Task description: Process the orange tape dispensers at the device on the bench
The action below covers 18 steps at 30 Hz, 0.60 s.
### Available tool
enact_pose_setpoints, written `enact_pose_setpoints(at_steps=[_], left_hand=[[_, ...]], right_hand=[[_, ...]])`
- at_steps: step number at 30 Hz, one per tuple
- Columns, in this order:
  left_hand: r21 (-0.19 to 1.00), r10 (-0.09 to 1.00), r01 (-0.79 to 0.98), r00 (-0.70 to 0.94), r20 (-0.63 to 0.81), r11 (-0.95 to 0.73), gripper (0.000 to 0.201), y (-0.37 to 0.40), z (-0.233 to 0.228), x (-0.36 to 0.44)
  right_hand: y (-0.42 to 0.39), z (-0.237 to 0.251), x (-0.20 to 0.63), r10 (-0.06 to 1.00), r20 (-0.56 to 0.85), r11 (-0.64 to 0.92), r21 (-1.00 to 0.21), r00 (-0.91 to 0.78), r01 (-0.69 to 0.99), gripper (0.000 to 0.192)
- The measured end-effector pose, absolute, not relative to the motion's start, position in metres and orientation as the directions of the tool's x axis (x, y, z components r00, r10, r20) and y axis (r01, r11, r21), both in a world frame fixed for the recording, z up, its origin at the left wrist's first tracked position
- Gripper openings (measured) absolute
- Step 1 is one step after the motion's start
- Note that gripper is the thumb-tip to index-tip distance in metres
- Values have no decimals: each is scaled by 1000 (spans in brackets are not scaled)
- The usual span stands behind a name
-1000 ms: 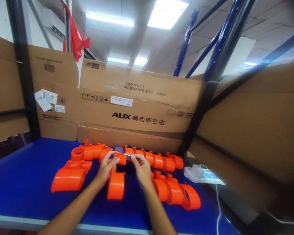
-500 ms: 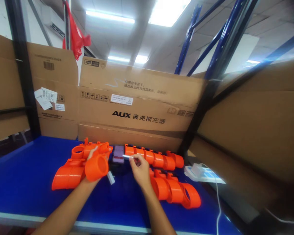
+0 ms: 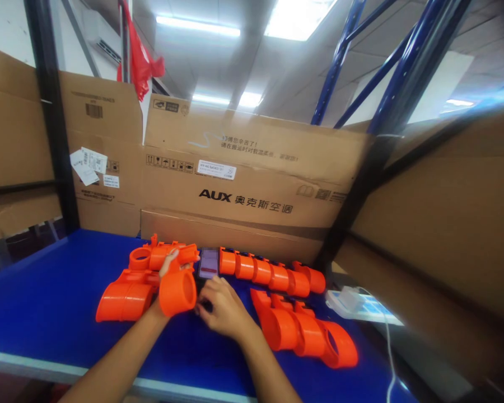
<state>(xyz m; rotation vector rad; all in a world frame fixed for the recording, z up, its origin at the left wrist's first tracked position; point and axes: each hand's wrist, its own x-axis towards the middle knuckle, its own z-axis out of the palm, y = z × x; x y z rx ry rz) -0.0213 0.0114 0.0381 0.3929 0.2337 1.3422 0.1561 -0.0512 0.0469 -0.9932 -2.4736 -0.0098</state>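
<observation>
orange tube [image 3: 177,293] gripped in left hand [image 3: 167,267] fingers; right hand [image 3: 221,306] fingers curled, pressed on blue table [image 3: 46,302]

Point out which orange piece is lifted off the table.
The orange tube gripped in the left hand, open end facing the camera; the other orange pieces lie on the blue table.

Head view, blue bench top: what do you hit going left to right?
Orange double-tube part → orange tube held in the left hand → right hand → orange ribbed part → white power strip.
</observation>
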Motion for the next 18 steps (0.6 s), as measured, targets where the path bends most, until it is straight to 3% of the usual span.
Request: enact_pose_setpoints(at_steps=[7, 18], left_hand=[[360, 974, -909, 228, 10, 210, 30, 7, 42, -23], [343, 964, -909, 265, 36, 237, 28, 9, 46, -27]], right_hand=[[-56, 52, 145, 685, 302, 692, 13, -663, 721, 20], [-54, 45, 132, 717, 286, 606, 196, -636, 771, 10]])
